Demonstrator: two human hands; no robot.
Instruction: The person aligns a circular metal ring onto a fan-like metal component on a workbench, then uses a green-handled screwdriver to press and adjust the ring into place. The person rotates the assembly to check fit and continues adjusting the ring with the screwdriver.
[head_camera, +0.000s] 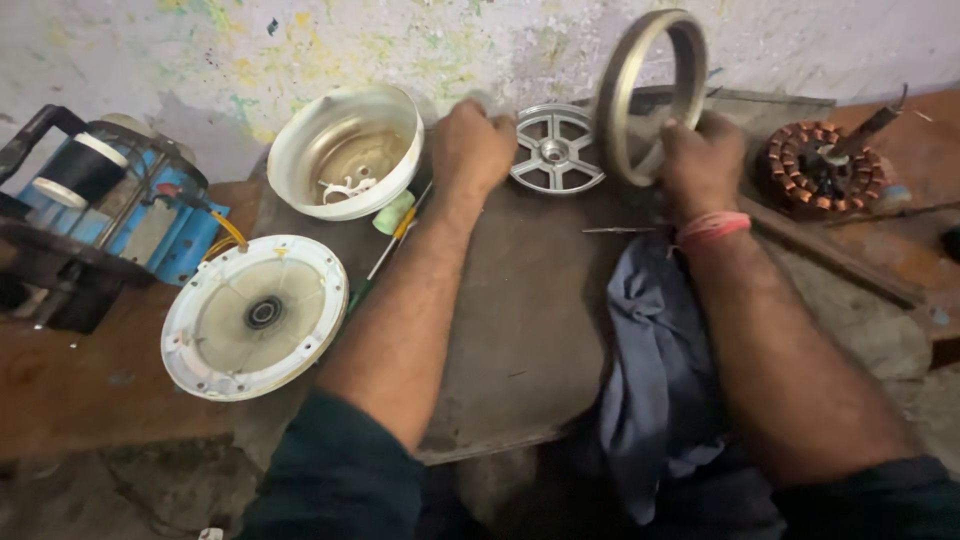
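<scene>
Two hands work: the right hand grips a grey metal ring standing on edge at the table's one o'clock—rigid, probably heavy; left hand clenched beside a spoked silver disc.

A whitewashed wall, speckled with yellow and green paint and scuffed grey, stands behind a worn reddish-brown wooden bench. A grey slab lies on it. Dusty concrete floor shows below.
</scene>
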